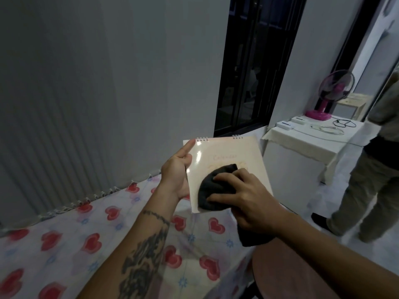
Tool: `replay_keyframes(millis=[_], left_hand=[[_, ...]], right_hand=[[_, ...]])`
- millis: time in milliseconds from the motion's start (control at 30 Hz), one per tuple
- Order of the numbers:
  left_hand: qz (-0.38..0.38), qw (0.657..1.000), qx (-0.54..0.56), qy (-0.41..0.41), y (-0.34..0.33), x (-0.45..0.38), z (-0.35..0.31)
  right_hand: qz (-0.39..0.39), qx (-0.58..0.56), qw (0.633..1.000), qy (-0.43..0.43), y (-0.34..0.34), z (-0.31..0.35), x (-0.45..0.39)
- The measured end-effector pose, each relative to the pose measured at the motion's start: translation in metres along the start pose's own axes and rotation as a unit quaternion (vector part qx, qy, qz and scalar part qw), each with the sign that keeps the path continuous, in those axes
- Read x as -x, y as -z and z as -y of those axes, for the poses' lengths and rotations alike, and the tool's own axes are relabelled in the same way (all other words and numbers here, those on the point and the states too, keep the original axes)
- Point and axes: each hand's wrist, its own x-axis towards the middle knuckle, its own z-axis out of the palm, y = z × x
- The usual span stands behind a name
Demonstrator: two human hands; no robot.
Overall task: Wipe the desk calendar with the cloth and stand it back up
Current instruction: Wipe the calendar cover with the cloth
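Note:
A cream desk calendar (232,152) with spiral rings along its top edge is held up in the air above the table, its glossy front facing me. My left hand (177,172) grips its left edge, thumb up along the side. My right hand (244,198) presses a dark grey cloth (216,186) against the lower middle of the calendar's front. One end of the cloth hangs down below my right wrist. The lower right of the calendar is hidden behind the cloth and hand.
Below lies a table with a heart-patterned cover (90,238). A brown round seat (302,275) sits at bottom right. A white cabinet (302,160) at right carries a pink fan (333,93), cables and small boxes. Another person (371,169) stands at far right. A wall is behind.

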Motion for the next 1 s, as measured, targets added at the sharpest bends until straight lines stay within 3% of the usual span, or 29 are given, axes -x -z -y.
replay_keyframes(millis=[267,533,700,867,1000], left_hand=[[0.016,1.0,-0.012,-0.013,-0.006,-0.004,0.008],[-0.009,1.0,0.005,-0.008,0.015,-0.01,-0.003],[0.001,1.0,0.005,-0.019,0.019,-0.012,-0.009],[0.037,0.999,-0.025,-0.023,-0.006,-0.008,0.007],[0.042,0.998,-0.035,-0.041,-0.017,-0.003,0.02]], right_hand=[[-0.092,0.029,0.982,-0.161,0.006,0.017,-0.027],[-0.047,0.018,0.997,-0.062,-0.007,0.006,0.003],[-0.095,0.039,0.975,-0.195,0.004,-0.027,0.007],[-0.146,0.055,0.941,-0.301,0.014,-0.013,-0.024],[-0.138,0.041,0.965,-0.218,0.01,0.016,-0.032]])
